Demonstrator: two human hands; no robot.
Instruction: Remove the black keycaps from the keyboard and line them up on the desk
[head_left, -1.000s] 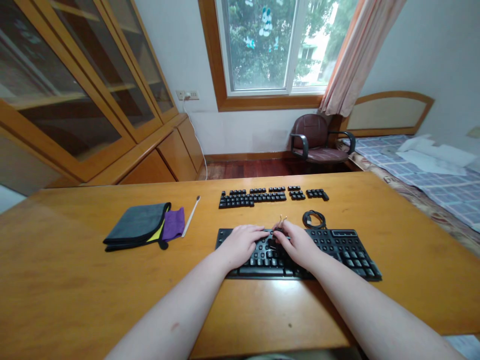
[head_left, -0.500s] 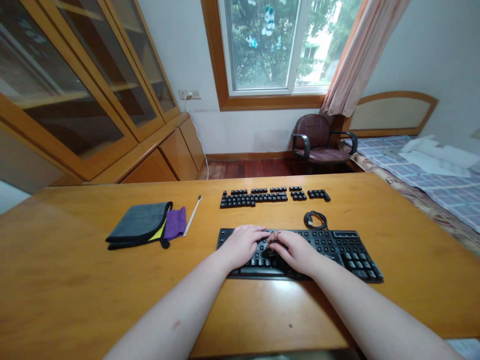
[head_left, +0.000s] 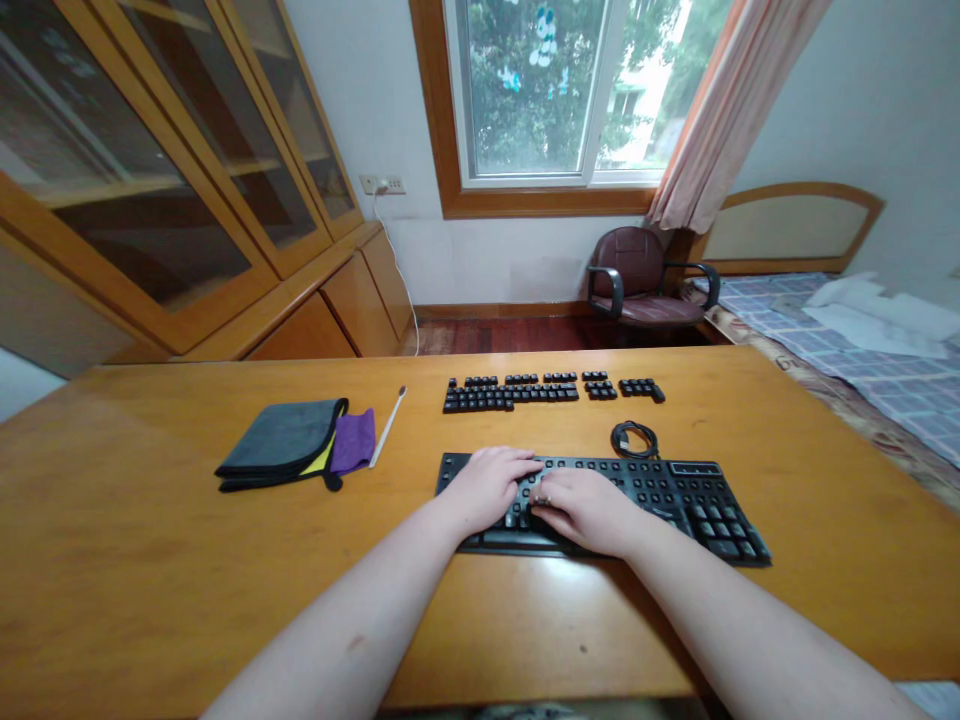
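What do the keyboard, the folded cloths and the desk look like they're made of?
Keyboard: probably matte black plastic, dull with little glare. Folded cloths: soft fabric, perhaps microfibre, with limp layered edges. Desk: wood or veneer, glossy varnish reflecting window light.

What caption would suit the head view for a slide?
Both hands, left hand and right hand, rest on a black keyboard on a wooden desk.

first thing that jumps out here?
Both hands on the black keyboard at the near middle of the wooden table: left hand and right hand meet over its left half. Behind it, rows of loose black keycaps lie laid out, with a coiled cable to the right. Folded grey and purple cloths sit at left.
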